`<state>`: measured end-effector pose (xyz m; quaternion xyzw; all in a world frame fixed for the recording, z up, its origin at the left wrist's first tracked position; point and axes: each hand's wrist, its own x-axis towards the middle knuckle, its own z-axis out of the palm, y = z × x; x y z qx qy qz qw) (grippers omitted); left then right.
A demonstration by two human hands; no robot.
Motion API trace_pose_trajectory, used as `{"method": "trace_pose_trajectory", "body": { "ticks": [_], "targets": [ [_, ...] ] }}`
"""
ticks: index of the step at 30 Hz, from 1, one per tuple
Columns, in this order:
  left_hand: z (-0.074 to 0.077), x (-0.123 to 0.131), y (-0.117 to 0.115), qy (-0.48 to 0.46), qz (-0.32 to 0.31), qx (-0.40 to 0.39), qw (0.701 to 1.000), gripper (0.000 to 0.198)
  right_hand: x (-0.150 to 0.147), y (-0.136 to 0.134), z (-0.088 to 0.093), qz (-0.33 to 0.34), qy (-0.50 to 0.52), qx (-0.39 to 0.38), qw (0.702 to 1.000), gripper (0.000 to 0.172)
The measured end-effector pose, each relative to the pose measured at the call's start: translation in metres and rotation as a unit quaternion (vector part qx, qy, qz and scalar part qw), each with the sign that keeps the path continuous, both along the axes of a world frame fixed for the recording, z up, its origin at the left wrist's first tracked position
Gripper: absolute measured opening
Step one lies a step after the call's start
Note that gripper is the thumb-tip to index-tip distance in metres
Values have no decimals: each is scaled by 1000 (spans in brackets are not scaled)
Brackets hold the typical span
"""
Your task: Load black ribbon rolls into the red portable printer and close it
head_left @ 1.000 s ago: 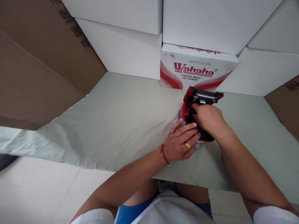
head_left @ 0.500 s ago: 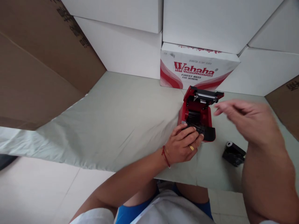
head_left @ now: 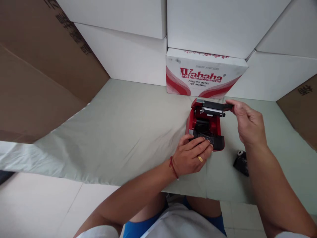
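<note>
A small red and black label printer (head_left: pixel 190 124) sits on the cloth with its lid (head_left: pixel 213 105) tilted up. Inside its red body a dark roll (head_left: pixel 202 125) shows in part. My left hand (head_left: pixel 192 157) grips the front of the printer, fingers curled over its black front edge and pressing on dark, shiny film there. My right hand (head_left: pixel 250 122) pinches the right end of the raised lid between thumb and fingers. Right of the printer, partly covered by my right forearm, lies a black roll (head_left: pixel 240 162) with a white core end.
Behind the printer stands a white and red Wahaha carton (head_left: pixel 205 76). White boxes (head_left: pixel 123 56) form a wall at the back. Brown cartons (head_left: pixel 49 76) bound the left side, and another brown carton (head_left: pixel 300 109) the right. A pale green cloth (head_left: pixel 119 129) covers the table.
My right hand has moved left and closed on the lid's right end. The lid has tipped down and forward somewhat. My left hand stays on the printer's front.
</note>
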<state>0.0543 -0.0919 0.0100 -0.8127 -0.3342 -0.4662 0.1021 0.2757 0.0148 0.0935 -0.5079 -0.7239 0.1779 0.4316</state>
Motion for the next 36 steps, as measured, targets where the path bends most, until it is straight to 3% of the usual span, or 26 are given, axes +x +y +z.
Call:
{"method": "trace_pose_trajectory", "body": {
  "ticks": [5, 11, 16, 21, 27, 31, 36],
  "targets": [
    [4, 0, 2, -14, -9, 10, 1000, 32, 1, -40, 4, 18, 1, 48, 999, 35],
    [5, 0, 4, -17, -18, 4, 1000, 31, 7, -74, -18, 66, -108, 76, 989, 29],
    [2, -1, 4, -27, -21, -14, 999, 37, 2, -84, -22, 55, -183, 124, 974, 27],
    [6, -10, 10, -94, -40, -53, 993, 53, -3, -82, -23, 43, -184, 147, 971, 26],
    [8, -33, 33, -222, -32, -242, 944, 43, -10, -82, -36, 14, -84, 148, 985, 26],
    [1, -35, 41, -246, -60, -264, 931, 42, -15, -85, -47, -2, -35, 148, 988, 27],
    [-5, -31, 47, -361, -108, -289, 880, 45, -17, -85, -54, 2, -41, 156, 987, 27]
  ]
}}
